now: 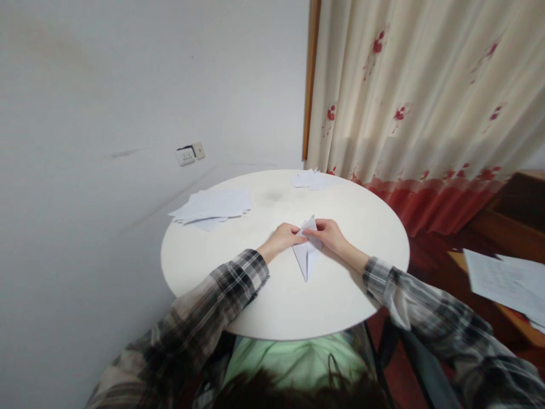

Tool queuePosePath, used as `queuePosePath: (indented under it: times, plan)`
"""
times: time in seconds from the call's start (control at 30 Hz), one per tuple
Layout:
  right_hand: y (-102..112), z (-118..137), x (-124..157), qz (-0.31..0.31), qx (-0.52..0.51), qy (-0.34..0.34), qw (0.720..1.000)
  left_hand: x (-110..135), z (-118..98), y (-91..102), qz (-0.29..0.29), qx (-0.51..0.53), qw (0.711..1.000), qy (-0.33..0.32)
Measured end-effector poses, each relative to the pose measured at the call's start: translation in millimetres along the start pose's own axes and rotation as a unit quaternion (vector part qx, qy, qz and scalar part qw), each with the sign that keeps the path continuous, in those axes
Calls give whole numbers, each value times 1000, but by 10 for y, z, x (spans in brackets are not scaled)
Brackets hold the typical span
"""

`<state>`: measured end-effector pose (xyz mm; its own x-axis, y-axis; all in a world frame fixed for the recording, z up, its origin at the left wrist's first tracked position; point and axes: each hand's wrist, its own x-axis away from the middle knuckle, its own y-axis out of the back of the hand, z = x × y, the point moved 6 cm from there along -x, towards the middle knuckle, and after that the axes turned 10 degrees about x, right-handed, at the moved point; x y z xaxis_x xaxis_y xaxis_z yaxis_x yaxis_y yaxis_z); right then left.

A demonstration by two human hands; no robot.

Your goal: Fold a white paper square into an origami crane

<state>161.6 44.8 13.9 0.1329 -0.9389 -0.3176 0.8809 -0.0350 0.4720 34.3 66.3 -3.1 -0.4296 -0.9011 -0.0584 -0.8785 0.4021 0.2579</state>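
A folded white paper (307,258), kite-shaped with a sharp point toward me, lies in the middle of the round white table (221,284). My left hand (284,237) pinches its upper left edge with curled fingers. My right hand (330,234) presses and pinches the upper right edge. Both hands meet at the paper's top. Plaid sleeves cover both forearms.
A loose stack of white sheets (213,207) lies at the table's far left. Several folded paper pieces (310,179) sit at the far edge. A flowered curtain (426,113) hangs at the right, a wall socket (189,153) at the left. Papers (502,281) lie on a wooden surface at right.
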Motion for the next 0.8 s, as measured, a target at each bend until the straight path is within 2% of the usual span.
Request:
queuePosePath:
  times: [0.1,0.2,0.27,0.43,0.63,0.8]
  plan:
    - [-1,-41,-25,3,-36,-12,999,9,-31,-8,13,12,1000,-1]
    - [25,-84,-41,-2,-54,-28,998,21,-115,-24,44,86,995,-10]
    - [32,-95,-40,-2,-57,-34,998,20,-188,8,31,117,992,-35]
    - [-36,-29,-6,27,-61,-33,997,1,-300,49,-24,117,989,-90]
    - [-88,54,23,43,-81,-31,995,40,-330,6,-46,154,983,-89]
    - [-91,51,21,45,-76,-24,996,101,-346,-8,-35,185,979,-73]
